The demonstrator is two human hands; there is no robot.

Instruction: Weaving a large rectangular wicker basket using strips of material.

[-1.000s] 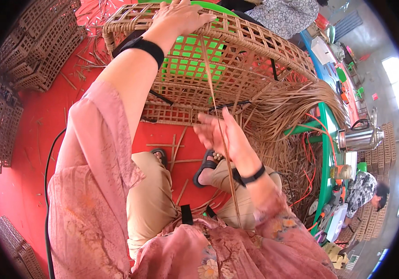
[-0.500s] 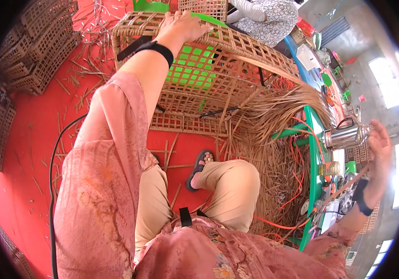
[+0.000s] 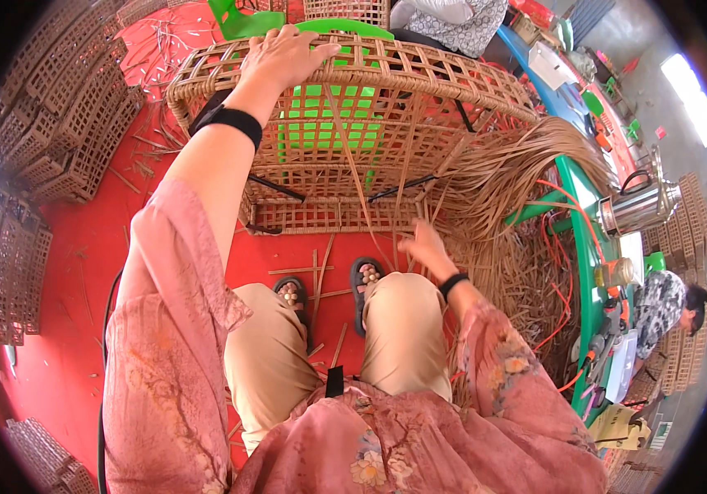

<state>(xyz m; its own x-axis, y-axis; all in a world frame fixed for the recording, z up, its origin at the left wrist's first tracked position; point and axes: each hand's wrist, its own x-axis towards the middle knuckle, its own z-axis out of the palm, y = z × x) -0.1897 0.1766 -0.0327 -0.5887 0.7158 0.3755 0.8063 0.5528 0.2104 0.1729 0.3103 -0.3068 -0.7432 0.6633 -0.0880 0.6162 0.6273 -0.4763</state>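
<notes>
A large woven basket (image 3: 452,80) of brown flat strips on a frame lies on its side before me, its inside toward me. My left hand (image 3: 283,59) is closed over its upper edge, fingers over the far side and thumb stretched to the right. Low at the basket's right corner, my right hand (image 3: 429,249) has its fingers apart, close to loose strips; no strip shows clearly in it. Long loose strips (image 3: 355,156) hang across the basket's open side. To the right lies a thick bundle of strips (image 3: 526,160).
A green table (image 3: 577,185) at the right carries a metal pitcher (image 3: 637,207), a jar (image 3: 614,272) and tools with orange cords. Stacked woven baskets (image 3: 82,132) stand at the left. Behind the basket are a green chair (image 3: 246,23) and a person in patterned clothing (image 3: 473,25). Another person (image 3: 666,305) is beyond the table.
My right hand has come down from high beside the table to the basket's lower right corner. My left hand stays on the upper edge; my view has shifted.
</notes>
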